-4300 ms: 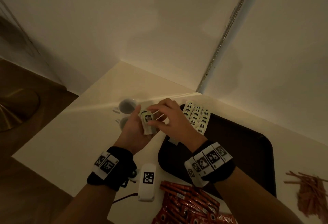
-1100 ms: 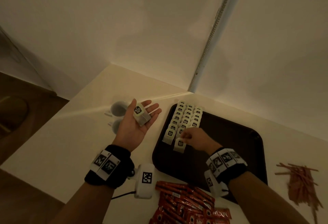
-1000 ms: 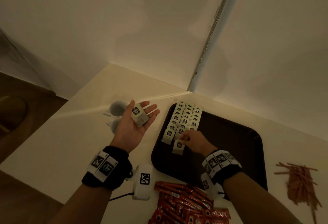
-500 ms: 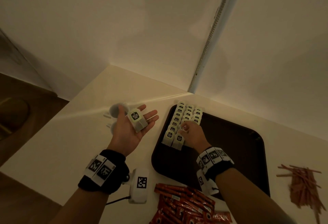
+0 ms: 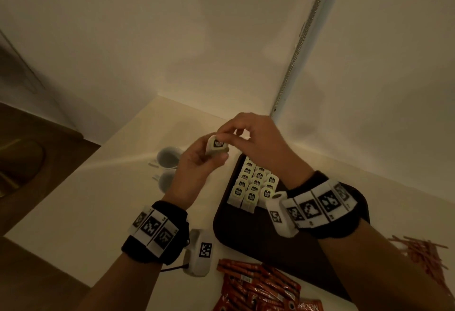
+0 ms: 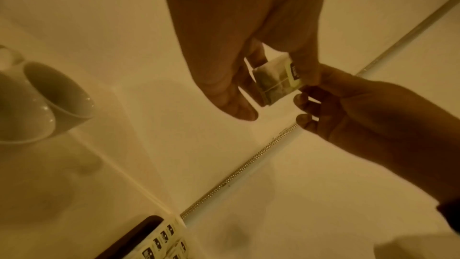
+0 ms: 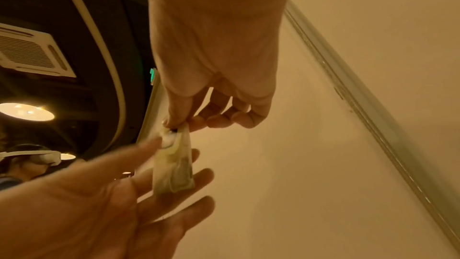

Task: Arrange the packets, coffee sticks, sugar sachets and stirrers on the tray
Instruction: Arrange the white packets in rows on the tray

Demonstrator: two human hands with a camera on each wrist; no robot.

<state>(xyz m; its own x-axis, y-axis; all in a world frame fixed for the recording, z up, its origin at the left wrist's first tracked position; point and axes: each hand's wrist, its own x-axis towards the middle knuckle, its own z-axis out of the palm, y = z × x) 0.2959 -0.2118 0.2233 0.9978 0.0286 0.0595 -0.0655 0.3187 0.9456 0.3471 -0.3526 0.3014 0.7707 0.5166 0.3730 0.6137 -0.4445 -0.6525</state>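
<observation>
Nearest to me, a heap of red foil coffee sticks [image 5: 261,286] lies on the pale cream counter [image 5: 81,202], in front of the dark brown plastic tray [image 5: 246,234]. To my right, thin reddish-brown stirrers [image 5: 423,254] lie loose, well apart from the tray.

On the tray's far left part, small white paper packets with dark labels [image 5: 253,185] stand in close rows, touching each other.

Above the tray's far corner, my left hand [image 5: 197,165] cradles a small stack of the same packets [image 5: 216,145] on half-curled fingers. My right hand [image 5: 256,138] pinches the top packet at its labelled edge between thumb and forefinger.

I judge this packet very light, soft and easy to crush, and its thin paper can slip. It is best to hold it at the stiffer labelled fold, gently.

Beyond my left hand, two white ceramic cups [image 5: 167,165] stand near the wall.
</observation>
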